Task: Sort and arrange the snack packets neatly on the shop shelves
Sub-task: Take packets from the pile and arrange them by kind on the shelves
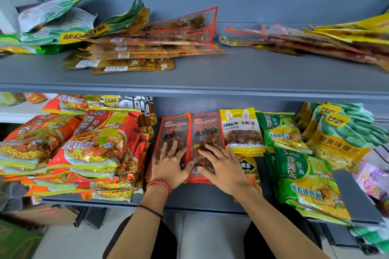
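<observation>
Pressing the left hand (170, 166), fingers straight and wide, on the left red packet (174, 130). Laying the right hand (221, 169), also flat, on the right red packet (207, 130), near the lower shelf (189, 198) front edge.

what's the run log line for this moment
left hand: flat on left red clear-window skewer packet | right hand: flat on right red clear-window skewer packet | packets: side by side, lower grey shelf
</observation>
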